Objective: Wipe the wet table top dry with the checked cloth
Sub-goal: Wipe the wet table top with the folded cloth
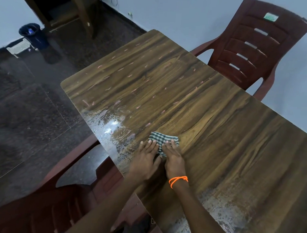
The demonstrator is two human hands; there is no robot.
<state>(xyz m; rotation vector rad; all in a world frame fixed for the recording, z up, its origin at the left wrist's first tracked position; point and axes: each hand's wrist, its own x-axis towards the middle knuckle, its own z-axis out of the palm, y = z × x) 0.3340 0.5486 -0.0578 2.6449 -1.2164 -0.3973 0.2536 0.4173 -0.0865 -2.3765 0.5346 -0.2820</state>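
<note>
Both hands flat, left hand [146, 155], right hand [173, 157], pressing checked cloth [161, 138] on counter [218, 127]; wiping underway. Next, we judge, push cloth left through wet patch [112, 129].

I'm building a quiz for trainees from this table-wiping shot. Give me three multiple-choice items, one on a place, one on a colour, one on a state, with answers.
1. Where does the shiny wet patch lie relative to the checked cloth?
A. To its left, by the table edge
B. On the far end by the chair
C. Under the bin

2. What colour is the band on the right wrist?
A. Blue
B. Orange
C. White

3. How do the hands meet the cloth?
A. Both press on it with straight fingers
B. One lifts it off the table
C. Neither touches it

Answers: 1 A, the glistening water sits left of the cloth on the table top. 2 B, the band is bright orange. 3 A, the left hand and right hand lie flat on it.
</note>
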